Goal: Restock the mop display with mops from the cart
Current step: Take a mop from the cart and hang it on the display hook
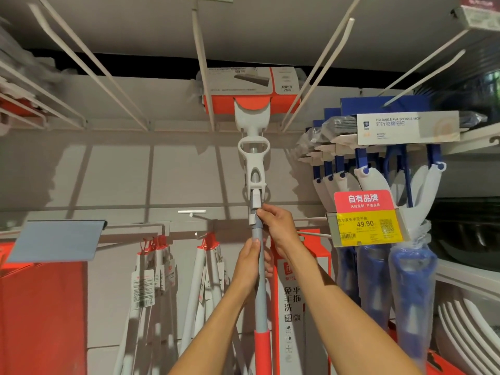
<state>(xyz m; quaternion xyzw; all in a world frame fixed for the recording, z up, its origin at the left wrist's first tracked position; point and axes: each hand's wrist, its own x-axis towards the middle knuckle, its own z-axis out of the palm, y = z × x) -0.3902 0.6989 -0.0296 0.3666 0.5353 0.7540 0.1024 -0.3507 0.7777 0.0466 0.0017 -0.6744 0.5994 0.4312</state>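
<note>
An orange and white sponge mop [252, 115] stands upright before me, its boxed head up between two white display prongs [203, 77]. Its grey pole [260, 288] runs down to an orange grip at the bottom edge. My left hand [250, 262] grips the pole from the left. Just above it, my right hand [276, 226] holds the pole under the white wringer handle, thumb on the pole's collar. The cart is out of view.
Blue sponge mops [378, 169] hang to the right behind a yellow price tag [365, 226]. White-handled mops [205, 266] with tags hang lower left. More prongs [89, 60] reach toward me overhead. An orange box [295, 293] stands behind my arms. White plates [470, 334] sit far right.
</note>
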